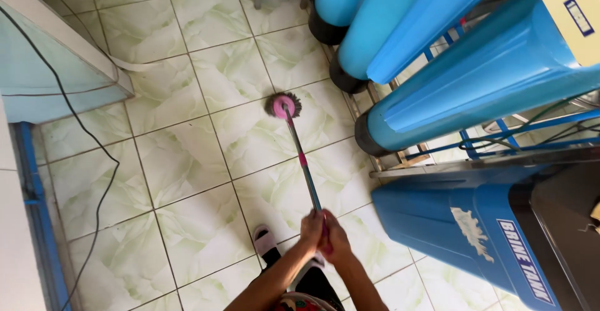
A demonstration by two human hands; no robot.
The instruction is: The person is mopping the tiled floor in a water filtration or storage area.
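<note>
A mop with a round pink head and grey fringe (283, 105) rests on the pale green tiled floor (181, 161). Its thin metal pole (304, 164), with a pink collar partway up, slants from the head toward me. My left hand (311, 229) and my right hand (335, 241) are both closed around the upper end of the pole, side by side. My foot in a pink and white sandal (265, 242) stands on the tile just left of my hands.
Tall blue cylindrical tanks (400, 30) stand on a metal rack at the right, with a large blue tank (462, 236) nearer me. A black cable (103, 161) trails over the floor at the left beside a pale cabinet (56, 74) and a blue-edged wall.
</note>
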